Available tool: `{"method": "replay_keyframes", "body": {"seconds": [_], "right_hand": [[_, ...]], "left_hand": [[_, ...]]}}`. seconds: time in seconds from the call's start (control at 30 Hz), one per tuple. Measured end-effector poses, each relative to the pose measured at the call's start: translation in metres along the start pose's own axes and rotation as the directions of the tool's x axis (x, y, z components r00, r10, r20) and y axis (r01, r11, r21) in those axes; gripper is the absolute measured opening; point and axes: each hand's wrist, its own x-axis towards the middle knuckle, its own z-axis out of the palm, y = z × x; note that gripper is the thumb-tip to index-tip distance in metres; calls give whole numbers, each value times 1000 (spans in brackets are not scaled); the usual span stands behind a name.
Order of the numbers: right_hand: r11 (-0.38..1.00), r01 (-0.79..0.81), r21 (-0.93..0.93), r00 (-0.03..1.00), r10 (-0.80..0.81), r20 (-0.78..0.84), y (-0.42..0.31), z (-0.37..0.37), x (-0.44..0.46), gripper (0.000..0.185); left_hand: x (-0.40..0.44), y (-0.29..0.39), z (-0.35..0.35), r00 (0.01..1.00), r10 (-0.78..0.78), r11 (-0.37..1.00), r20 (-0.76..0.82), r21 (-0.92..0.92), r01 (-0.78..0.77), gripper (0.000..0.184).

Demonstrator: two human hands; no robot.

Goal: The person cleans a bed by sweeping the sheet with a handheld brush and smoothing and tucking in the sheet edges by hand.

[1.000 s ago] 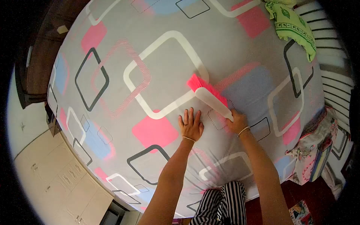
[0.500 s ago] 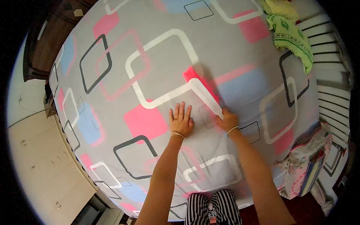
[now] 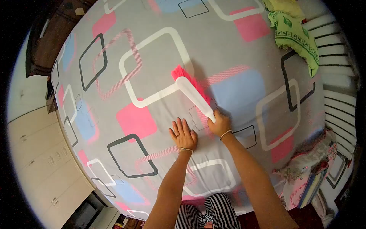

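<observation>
My right hand is closed round the handle of a white brush with bright pink bristles. The brush lies slanted over a grey sheet patterned with pink, blue, white and black rounded squares. Its bristles face up and to the right, near the corner of a white outlined square. To the left of the handle, my left hand rests palm down on the sheet, fingers spread, holding nothing. Faint creases run in the sheet around both hands.
A green patterned cloth lies at the upper right beside a white slatted headboard. Folded fabrics sit at the right edge. Cream cabinets stand at the lower left, dark wooden furniture at the upper left.
The brush and my right hand have moved left across the sheet. My left hand was lifted or slid slightly and now lies lower, relative to the printed pattern. The view has shifted somewhat.
</observation>
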Motion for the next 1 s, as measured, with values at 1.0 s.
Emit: {"method": "replay_keyframes", "body": {"seconds": [1.0], "right_hand": [[982,-157,100,780,186,-597,64,-51,-16,23]], "left_hand": [[58,46,-26,807,589,806,42,45,-591,57]]}}
